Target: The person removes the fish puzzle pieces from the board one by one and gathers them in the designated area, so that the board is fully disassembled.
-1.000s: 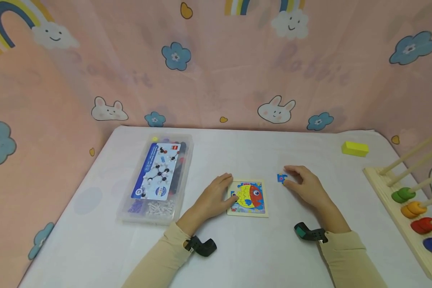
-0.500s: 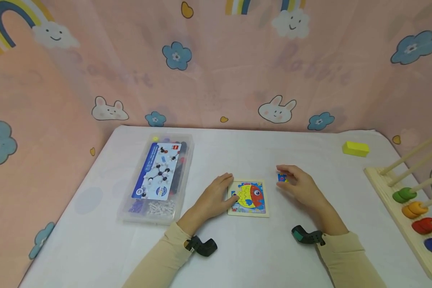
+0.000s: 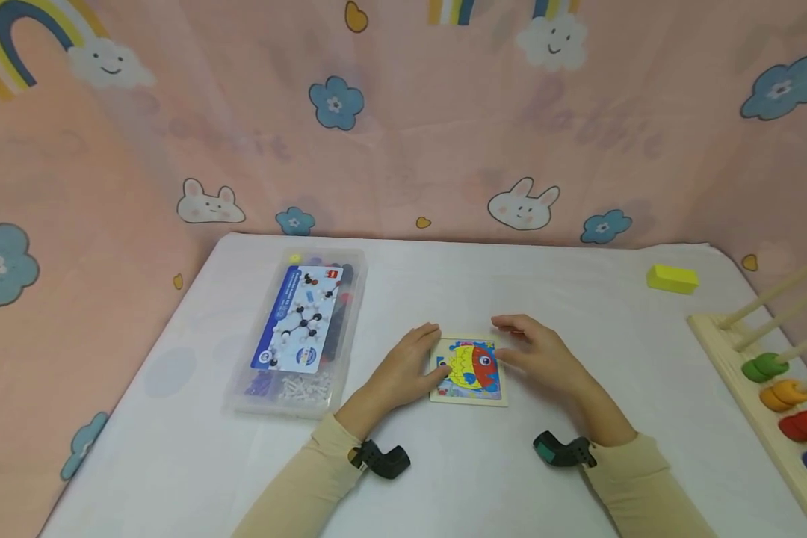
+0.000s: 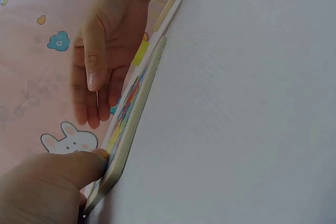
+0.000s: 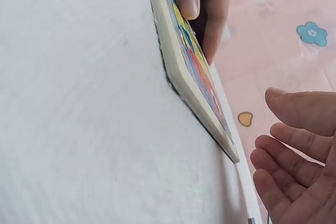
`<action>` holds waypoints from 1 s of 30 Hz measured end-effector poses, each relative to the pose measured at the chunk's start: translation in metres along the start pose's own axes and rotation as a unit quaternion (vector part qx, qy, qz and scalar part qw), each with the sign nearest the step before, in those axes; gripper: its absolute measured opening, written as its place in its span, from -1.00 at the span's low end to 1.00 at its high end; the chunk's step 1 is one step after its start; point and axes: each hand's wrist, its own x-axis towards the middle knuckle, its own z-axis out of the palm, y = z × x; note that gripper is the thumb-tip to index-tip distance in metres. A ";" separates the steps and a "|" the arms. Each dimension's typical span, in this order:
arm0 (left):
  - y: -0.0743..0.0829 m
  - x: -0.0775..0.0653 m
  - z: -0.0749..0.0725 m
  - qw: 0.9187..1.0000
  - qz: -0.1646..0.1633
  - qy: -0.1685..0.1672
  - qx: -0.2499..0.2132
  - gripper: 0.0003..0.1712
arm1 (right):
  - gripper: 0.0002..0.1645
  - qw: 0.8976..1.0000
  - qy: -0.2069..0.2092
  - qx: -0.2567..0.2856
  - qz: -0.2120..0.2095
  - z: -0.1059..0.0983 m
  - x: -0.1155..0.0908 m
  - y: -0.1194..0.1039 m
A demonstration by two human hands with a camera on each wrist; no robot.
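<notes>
A square wooden puzzle board with a yellow-and-red fish picture (image 3: pixel 471 370) lies on the white-covered desk (image 3: pixel 457 478), between both hands. The left hand (image 3: pixel 402 372) has its grip clamped on the board's left edge, thumb on the picture. The right hand (image 3: pixel 541 357) is near the far right corner, its grip apart. A clear plastic box of small parts (image 3: pixel 345 344) stands at left. A yellow rectangular block (image 3: pixel 672 279) is at far right; a pale wooden rack with coloured beads (image 3: pixel 740 381) is nearer.

Soft even light, faint shadows, left wrist view dimmer
</notes>
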 end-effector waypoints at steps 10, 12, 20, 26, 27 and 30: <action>-0.001 0.000 -0.001 1.000 0.005 0.000 0.003 -0.27 | -0.41 0.999 -0.036 -0.006 -0.040 0.017 0.012 -0.016; -0.001 0.000 -0.001 1.000 0.005 -0.001 0.003 -0.27 | -0.43 0.998 -0.039 -0.020 -0.050 0.020 0.015 -0.018; 0.000 -0.001 -0.001 1.000 0.004 -0.007 0.003 -0.26 | -0.53 0.996 -0.032 -0.058 -0.058 0.027 0.019 -0.017; 0.000 -0.001 -0.001 1.000 0.001 -0.010 0.007 -0.26 | -0.64 0.995 -0.026 -0.075 -0.067 0.029 0.019 -0.014; -0.001 -0.001 -0.001 1.000 0.000 -0.011 0.009 -0.26 | -0.65 0.994 -0.026 -0.078 -0.067 0.029 0.019 -0.014; -0.001 0.000 -0.001 1.000 -0.001 -0.013 0.009 -0.26 | -0.66 0.993 -0.027 -0.088 -0.068 0.030 0.019 -0.014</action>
